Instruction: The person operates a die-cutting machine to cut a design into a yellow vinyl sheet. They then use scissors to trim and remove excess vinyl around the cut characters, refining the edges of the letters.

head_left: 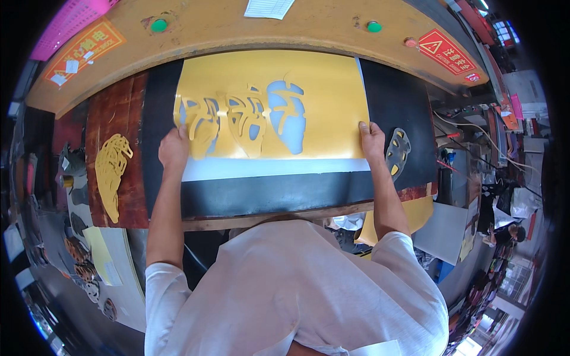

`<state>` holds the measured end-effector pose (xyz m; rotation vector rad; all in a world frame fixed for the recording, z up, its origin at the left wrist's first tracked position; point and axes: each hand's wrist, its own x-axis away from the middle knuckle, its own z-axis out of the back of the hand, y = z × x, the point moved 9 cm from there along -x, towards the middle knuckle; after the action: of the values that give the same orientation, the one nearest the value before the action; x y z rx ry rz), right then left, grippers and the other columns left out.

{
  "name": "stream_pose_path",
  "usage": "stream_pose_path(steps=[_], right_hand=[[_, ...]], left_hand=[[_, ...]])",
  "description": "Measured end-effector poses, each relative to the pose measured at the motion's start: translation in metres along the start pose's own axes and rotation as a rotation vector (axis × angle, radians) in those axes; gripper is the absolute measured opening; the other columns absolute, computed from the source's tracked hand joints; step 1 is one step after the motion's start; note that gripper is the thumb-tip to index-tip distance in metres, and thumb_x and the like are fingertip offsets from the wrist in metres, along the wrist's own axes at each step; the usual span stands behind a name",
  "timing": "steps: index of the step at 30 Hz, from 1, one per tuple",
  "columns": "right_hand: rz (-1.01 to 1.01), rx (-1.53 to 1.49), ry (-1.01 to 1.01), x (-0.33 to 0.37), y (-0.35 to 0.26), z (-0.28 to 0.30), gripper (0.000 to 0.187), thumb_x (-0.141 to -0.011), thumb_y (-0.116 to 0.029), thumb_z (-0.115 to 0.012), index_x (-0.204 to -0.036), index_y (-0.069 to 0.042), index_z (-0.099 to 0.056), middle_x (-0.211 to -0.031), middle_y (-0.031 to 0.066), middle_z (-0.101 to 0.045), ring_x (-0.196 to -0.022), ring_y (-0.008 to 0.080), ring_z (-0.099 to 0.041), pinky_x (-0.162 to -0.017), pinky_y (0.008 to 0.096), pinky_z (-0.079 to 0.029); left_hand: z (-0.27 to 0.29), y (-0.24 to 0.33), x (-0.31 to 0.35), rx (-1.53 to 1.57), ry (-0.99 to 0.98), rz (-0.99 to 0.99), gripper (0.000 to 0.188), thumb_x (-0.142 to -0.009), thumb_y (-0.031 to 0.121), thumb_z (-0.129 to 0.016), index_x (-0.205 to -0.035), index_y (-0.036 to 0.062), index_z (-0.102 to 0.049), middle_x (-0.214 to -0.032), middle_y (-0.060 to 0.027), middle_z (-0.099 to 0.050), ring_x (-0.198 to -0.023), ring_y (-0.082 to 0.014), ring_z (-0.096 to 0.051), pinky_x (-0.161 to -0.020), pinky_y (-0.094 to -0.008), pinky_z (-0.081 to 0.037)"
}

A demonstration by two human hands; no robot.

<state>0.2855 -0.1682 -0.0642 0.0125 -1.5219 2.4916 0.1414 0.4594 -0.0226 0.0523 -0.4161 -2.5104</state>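
Note:
A glossy yellow sheet (335,113) with several shaped openings cut in its left and middle part lies across the dark work surface. Pale bluish-white material (267,168) shows through those openings and along the near side. My left hand (173,148) is closed on the sheet's left edge, thumb on top. At the opposite edge, my right hand (373,141) pinches the sheet in the same way. Just right of that hand sits a dark-rimmed cutting die (398,153) with yellow showing inside. A pile of yellow cut-out pieces (113,177) rests on the reddish-brown board at the left.
Behind the sheet runs a yellow machine beam (285,32) with green buttons (374,26) and warning labels (448,52). A side table (127,296) with a pale yellow sheet stands at lower left. Cables and cluttered equipment fill the right side.

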Motion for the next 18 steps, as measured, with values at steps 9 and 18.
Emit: stream_pose_path(steps=[9, 18], right_hand=[[-0.082, 0.197, 0.060, 0.007, 0.007, 0.024, 0.033, -0.100, -0.029, -0.072, -0.114, 0.000, -0.076, -0.087, 0.0100, -0.079, -0.078, 0.0145, -0.070, -0.076, 0.0343, -0.055], [0.038, 0.524, 0.182, 0.011, -0.027, 0.012, 0.035, -0.099, -0.040, -0.064, -0.098, -0.006, -0.073, -0.088, 0.0214, -0.074, -0.087, 0.0458, -0.070, -0.076, 0.0513, -0.054]], left_hand=[[0.002, -0.003, 0.073, 0.049, 0.095, -0.035, 0.038, -0.108, 0.037, -0.056, -0.098, 0.0035, -0.071, -0.099, -0.0204, -0.074, -0.093, -0.0432, -0.070, -0.081, -0.0527, -0.055], [-0.008, 0.001, 0.056, -0.110, 0.211, -0.093, 0.037, -0.109, 0.037, -0.056, -0.094, 0.0051, -0.069, -0.093, -0.0189, -0.072, -0.084, -0.0418, -0.070, -0.074, -0.0521, -0.056]])
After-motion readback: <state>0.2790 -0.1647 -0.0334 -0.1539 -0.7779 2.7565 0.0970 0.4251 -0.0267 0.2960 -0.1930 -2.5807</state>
